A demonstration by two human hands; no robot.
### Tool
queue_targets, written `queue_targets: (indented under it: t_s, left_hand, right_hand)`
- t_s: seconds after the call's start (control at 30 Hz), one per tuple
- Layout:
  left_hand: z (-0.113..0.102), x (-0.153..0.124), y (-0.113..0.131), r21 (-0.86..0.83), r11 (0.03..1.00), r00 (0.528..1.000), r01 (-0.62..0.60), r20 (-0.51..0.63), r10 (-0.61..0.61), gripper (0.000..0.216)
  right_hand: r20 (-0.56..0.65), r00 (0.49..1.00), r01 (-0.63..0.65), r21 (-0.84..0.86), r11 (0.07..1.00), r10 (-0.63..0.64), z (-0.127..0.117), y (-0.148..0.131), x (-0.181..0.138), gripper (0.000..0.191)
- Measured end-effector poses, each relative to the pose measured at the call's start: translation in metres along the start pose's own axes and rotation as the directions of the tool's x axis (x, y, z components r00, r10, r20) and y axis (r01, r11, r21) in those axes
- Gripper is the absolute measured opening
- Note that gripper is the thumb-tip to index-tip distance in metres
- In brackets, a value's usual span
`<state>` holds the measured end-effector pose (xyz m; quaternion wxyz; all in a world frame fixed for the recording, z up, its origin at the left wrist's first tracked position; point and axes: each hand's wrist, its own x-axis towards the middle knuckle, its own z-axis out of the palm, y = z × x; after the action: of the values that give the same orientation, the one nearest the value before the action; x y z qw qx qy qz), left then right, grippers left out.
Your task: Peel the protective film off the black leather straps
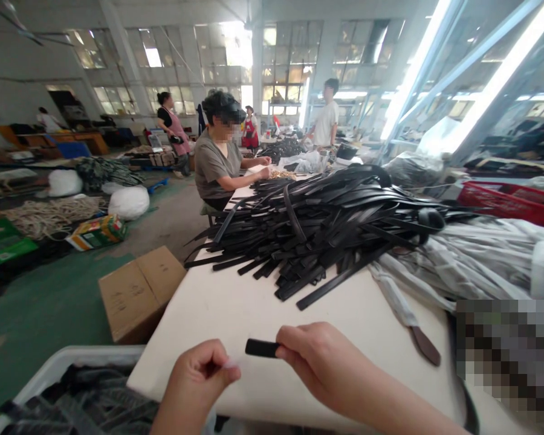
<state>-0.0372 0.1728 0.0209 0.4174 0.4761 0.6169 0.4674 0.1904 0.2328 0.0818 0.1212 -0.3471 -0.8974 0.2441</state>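
Head view: your right hand (320, 356) pinches one flat black leather strap (262, 348) by its end, left hand (199, 377) closed on a small pale tag (230, 362); keep both low over the white desk (236, 314).

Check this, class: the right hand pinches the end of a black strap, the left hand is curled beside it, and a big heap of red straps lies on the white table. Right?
Not quite. The head view shows the heap is black, not red. The rest holds: the right hand pinches the strap, the left hand is curled beside it, on the white table.
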Motion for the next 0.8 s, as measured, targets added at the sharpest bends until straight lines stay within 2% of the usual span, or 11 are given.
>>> queue_targets:
  t_s: [0.2,0.3,0.57,0.8]
  left_hand:
    - [0.002,-0.001,0.005,0.07,0.993,0.995,-0.097,0.047,0.093,0.028]
    - [0.006,-0.005,0.011,0.068,0.99,0.992,-0.122,0.029,0.121,0.026]
    - [0.012,-0.009,0.016,0.029,0.995,0.995,-0.1,-0.016,0.101,0.017]
    - [0.015,-0.008,0.016,0.032,0.996,0.996,-0.084,0.007,0.084,0.011]
  right_hand:
    - [-0.005,0.999,0.049,-0.035,0.998,-0.05,-0.004,0.007,-0.006,0.022]
    - [0.002,0.997,0.071,-0.04,0.997,-0.071,-0.007,0.008,-0.007,0.021]
    - [0.045,0.996,0.08,-0.066,0.995,-0.078,-0.012,0.009,-0.01,0.021]
    - [0.067,0.994,0.089,-0.106,0.99,-0.083,-0.011,0.014,-0.014,0.02]
